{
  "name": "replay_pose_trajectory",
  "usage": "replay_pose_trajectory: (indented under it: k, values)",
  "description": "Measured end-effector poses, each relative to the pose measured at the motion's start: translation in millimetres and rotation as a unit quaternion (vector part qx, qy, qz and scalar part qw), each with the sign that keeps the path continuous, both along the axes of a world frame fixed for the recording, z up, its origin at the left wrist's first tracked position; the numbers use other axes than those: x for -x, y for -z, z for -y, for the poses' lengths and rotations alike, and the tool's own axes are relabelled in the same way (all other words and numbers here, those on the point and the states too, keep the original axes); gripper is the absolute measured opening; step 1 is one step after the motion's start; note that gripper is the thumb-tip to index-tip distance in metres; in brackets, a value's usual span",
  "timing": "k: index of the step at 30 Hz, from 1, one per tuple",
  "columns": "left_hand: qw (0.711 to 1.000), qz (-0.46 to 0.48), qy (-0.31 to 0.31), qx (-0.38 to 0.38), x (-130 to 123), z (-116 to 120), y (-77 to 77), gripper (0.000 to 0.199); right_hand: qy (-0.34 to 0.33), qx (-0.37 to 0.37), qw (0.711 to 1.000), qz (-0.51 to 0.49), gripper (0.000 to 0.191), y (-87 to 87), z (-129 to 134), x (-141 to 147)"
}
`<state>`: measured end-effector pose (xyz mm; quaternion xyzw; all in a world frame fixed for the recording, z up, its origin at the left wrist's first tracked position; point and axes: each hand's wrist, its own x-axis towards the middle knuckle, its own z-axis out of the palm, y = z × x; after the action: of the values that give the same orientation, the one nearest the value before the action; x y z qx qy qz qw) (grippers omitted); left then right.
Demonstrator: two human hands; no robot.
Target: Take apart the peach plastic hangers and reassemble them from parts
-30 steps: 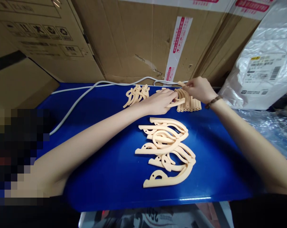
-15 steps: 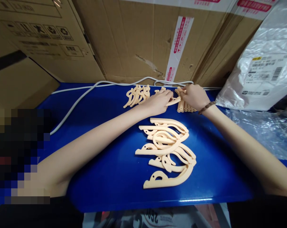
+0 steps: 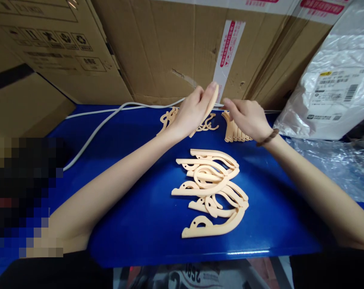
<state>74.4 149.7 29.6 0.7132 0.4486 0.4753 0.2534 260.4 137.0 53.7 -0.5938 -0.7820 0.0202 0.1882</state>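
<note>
Raised over the back of the blue table, my left hand (image 3: pixel 195 108) is closed on a curved cream plastic piece (image 3: pixel 212 101). My right hand (image 3: pixel 248 118), a brown bracelet at its wrist, hovers by a row of straight cream pieces (image 3: pixel 236 133); its fingers are curled and what they hold, if anything, is hidden. Small cream hooks (image 3: pixel 210 123) lie beneath and right of my left hand, and more curved pieces (image 3: pixel 166 119) lie to its left. Nearer me is an overlapping pile of cream folding hangers (image 3: pixel 213 192).
Cardboard boxes (image 3: pixel 169 48) stand behind the blue table (image 3: pixel 133 216). A white cable (image 3: pixel 100 136) runs along the back and down the left. At the right are a white wrapped parcel (image 3: pixel 326 92) and clear plastic film (image 3: pixel 335 164).
My left hand has risen with the cream piece, which now stands steeply instead of lying flat. My right hand has lifted slightly from the row of pieces.
</note>
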Motion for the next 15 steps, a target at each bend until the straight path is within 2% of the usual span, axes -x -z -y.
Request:
replay_pose_trajectory:
  k: [1,3,5,7,9,11,13,15]
  values:
    - [1.0,0.023,-0.009,0.007,0,-2,-2.2,0.044,-0.065,0.025,0.994,-0.086,0.062,-4.3,5,4]
    - [0.998,0.055,-0.013,0.032,-1,-2,-9.2,0.042,-0.154,0.049,0.965,-0.207,0.059,-12.7,14,12]
    - [0.996,0.069,0.012,0.05,0,2,-20.3,0.042,-0.176,0.029,0.946,-0.271,0.047,-20.5,20,15]
    - [0.996,0.066,0.025,0.056,4,9,-34.2,0.044,-0.159,0.001,0.946,-0.281,0.037,-28.1,22,13]
    - [0.997,0.042,0.033,0.058,9,16,-47.6,0.046,-0.132,-0.035,0.963,-0.233,0.026,-35.6,22,7]
    - [0.996,0.002,0.049,0.071,14,22,-56.8,0.044,-0.101,-0.096,0.984,-0.11,0.022,-41.6,22,1]
    - [0.993,-0.032,0.067,0.087,15,25,-59.8,0.042,-0.062,-0.151,0.986,0.038,0.035,-44.5,22,-2]
    - [0.993,-0.049,0.068,0.085,13,27,-56.7,0.044,-0.031,-0.162,0.974,0.154,0.045,-43.2,21,-1]
